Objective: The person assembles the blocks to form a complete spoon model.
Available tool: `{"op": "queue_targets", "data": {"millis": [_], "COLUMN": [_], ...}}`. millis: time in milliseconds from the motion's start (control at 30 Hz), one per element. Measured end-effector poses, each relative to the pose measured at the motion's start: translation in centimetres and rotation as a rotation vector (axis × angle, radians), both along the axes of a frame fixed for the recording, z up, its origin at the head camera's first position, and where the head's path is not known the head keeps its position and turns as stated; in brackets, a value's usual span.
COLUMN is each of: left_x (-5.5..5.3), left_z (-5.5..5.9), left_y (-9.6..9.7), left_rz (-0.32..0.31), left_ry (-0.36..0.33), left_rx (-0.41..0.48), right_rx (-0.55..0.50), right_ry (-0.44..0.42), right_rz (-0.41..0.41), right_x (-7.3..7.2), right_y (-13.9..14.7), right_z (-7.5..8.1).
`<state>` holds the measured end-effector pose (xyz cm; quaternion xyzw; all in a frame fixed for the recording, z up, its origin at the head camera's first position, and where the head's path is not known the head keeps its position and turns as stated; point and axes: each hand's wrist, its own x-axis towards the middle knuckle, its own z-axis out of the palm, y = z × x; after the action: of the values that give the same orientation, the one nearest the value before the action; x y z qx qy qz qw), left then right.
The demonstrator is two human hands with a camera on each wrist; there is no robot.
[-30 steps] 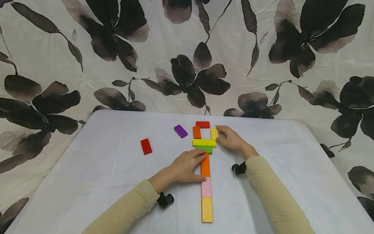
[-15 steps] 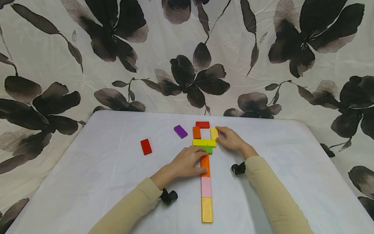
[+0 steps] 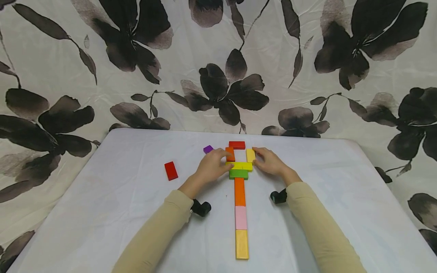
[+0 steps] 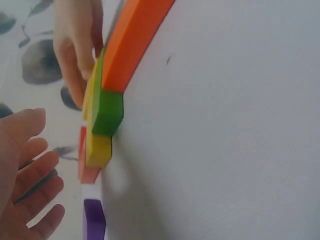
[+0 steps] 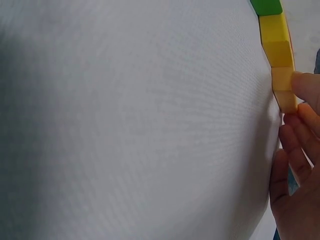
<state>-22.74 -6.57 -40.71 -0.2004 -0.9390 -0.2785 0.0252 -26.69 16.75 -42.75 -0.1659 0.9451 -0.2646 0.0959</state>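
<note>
In the head view, my right hand (image 3: 271, 163) pinches a light yellow block (image 3: 250, 155), thumb and fingertips at its ends; the right wrist view shows the thumb on that block (image 5: 283, 82). My left hand (image 3: 209, 167) hovers by a short orange block (image 3: 230, 154) and the left end of a long yellow block (image 3: 242, 166). Its fingers (image 4: 40, 175) are spread and loosely bent, holding nothing, in the left wrist view. A red block (image 3: 237, 145) tops the figure. Below the yellow bar run a green block (image 3: 238, 174), then orange (image 3: 239, 191), pink (image 3: 241, 218) and gold (image 3: 242, 244) blocks in a column.
A purple block (image 3: 208, 149) lies behind the left hand, partly hidden by it. Another red block (image 3: 171, 171) lies alone further left. The white-covered table (image 3: 112, 212) ends at a flowered cloth (image 3: 218, 45) behind. Black wrist cameras (image 3: 201, 208) hang under both sleeves.
My left hand has left the long orange block and moved up toward the short orange block, uncovering the green block and partly covering the purple one. My right hand stays at the light yellow block.
</note>
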Motion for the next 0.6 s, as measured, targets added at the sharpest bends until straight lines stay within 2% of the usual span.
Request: {"op": "queue_targets", "data": {"millis": [100, 233, 433, 600], "left_x": [-1.1, -2.1, -3.2, -3.9], "left_z": [0.2, 0.2, -0.1, -0.4], "left_y": [-0.2, -0.4, -0.2, 0.0], "left_rz": [0.057, 0.098, 0.127, 0.112], "left_ry": [-0.001, 0.010, 0.030, 0.024], "left_rx": [-0.019, -0.075, -0.173, -0.252], "right_rx": [-0.006, -0.011, -0.013, -0.021], "right_ry": [0.000, -0.005, 0.004, -0.005], "right_rz": [-0.001, 0.000, 0.000, -0.003], "right_x": [0.0, -0.1, -0.2, -0.1], "right_y": [0.0, 0.0, 0.1, 0.1], "right_z": [0.0, -0.1, -0.4, -0.5]}}
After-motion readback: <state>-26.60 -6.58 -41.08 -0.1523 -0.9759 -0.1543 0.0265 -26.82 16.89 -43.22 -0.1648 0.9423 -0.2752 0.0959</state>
